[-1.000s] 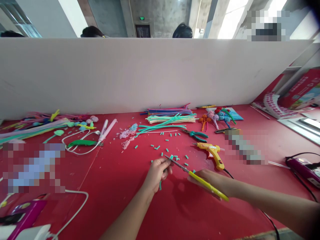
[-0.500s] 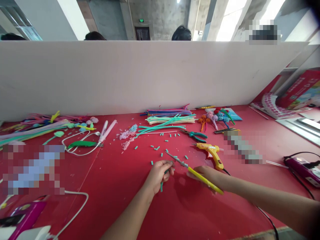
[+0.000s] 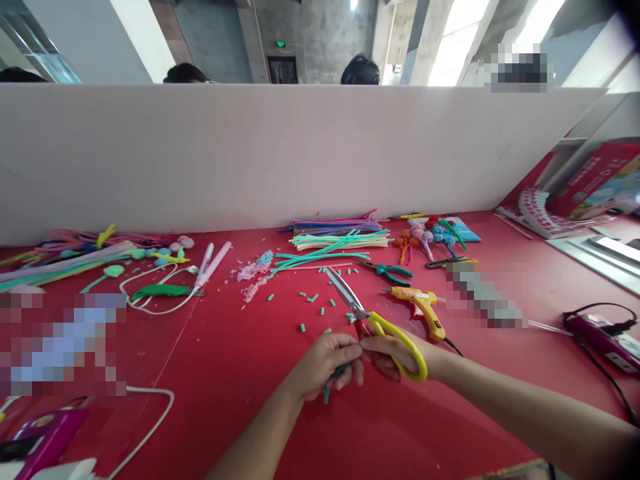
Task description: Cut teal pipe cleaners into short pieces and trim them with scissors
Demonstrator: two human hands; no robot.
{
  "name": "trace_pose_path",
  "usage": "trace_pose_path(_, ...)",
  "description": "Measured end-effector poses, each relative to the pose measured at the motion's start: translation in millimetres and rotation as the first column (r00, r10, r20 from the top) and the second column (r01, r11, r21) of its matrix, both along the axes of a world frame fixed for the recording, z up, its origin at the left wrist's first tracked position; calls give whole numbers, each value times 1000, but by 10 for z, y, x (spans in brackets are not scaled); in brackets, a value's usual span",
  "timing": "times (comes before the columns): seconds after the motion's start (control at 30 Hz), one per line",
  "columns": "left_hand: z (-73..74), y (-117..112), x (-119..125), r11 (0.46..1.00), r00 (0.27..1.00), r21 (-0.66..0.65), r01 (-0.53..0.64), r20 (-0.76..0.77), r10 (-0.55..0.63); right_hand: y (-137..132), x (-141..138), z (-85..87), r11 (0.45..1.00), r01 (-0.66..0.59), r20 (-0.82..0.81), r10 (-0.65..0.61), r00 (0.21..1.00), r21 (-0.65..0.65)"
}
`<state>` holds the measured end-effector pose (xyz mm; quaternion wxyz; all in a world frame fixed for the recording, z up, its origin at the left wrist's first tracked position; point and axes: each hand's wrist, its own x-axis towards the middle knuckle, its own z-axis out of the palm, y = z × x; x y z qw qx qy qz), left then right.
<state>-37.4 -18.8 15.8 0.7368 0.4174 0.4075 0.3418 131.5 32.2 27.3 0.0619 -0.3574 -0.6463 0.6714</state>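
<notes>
My left hand (image 3: pixel 325 363) is closed on a short teal pipe cleaner piece (image 3: pixel 327 393) whose end pokes out below the fingers. My right hand (image 3: pixel 395 353) grips the yellow-handled scissors (image 3: pixel 373 320), blades shut and pointing up and away to the left. The two hands touch at the fingertips over the red table (image 3: pixel 225 373). Several cut teal bits (image 3: pixel 313 298) lie scattered just beyond the hands.
A yellow glue gun (image 3: pixel 423 308) and green-handled pliers (image 3: pixel 390 270) lie right of the scissors. Bundles of pipe cleaners (image 3: pixel 340 237) sit by the white partition (image 3: pixel 280 153). Pipe-cleaner flowers (image 3: pixel 433 233), a pink tool with white cord (image 3: pixel 210 263) and a purple device (image 3: pixel 600 337) lie around.
My right hand swung the scissors from lying flat, pointing left, to pointing up and away, and moved in to meet my left hand. The left hand drew slightly nearer.
</notes>
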Motion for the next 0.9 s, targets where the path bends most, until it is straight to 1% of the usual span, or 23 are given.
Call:
trace_pose_path(0.03,-3,-1,4,1000,1000,-3,2,-2,-2,10,9,15,996,-30,34,27,999,82)
trace_pose_path(0.1,-12,-3,16,1000,1000,-11,0,-16,0,29,23,56,963,-96,106,71,992,250)
trace_pose_path(0.13,-18,-4,22,1000,1000,-18,2,-28,-2,36,26,78,944,-117,129,81,988,309)
trace_pose_path(0.17,-22,-5,25,1000,999,-25,8,-40,-9,40,26,97,933,-125,137,82,987,339)
trace_pose_path(0.27,-24,-9,28,998,997,-36,51,-58,-53,38,18,142,922,-142,137,98,986,360)
trace_pose_path(0.33,-17,-11,26,997,997,-39,59,-50,-61,35,18,168,919,-163,144,118,983,360)
trace_pose_path(0.43,-8,-14,30,998,999,-53,26,-38,-29,50,35,206,920,-170,160,120,980,354)
trace_pose_path(0.53,-13,-13,36,999,998,-47,-20,-63,17,89,57,226,923,-154,174,97,980,353)
trace_pose_path(0.6,-23,-4,34,998,994,-28,-62,-92,59,118,70,232,924,-141,178,81,981,356)
trace_pose_path(0.67,-38,16,19,992,985,-1,-129,-118,128,140,95,246,925,-114,203,41,978,363)
trace_pose_path(0.73,-61,46,-10,971,961,40,-238,-133,241,146,150,276,918,-93,257,-10,966,386)
trace_pose_path(0.77,-76,62,-28,952,942,64,-301,-137,307,141,188,297,909,-100,293,-25,956,404)
trace_pose_path(0.83,-109,91,-59,899,890,119,-422,-134,436,111,278,340,880,-171,370,-6,929,443)
trace_pose_path(0.9,-138,106,-76,852,847,164,-497,-123,517,58,356,365,842,-267,435,44,899,468)
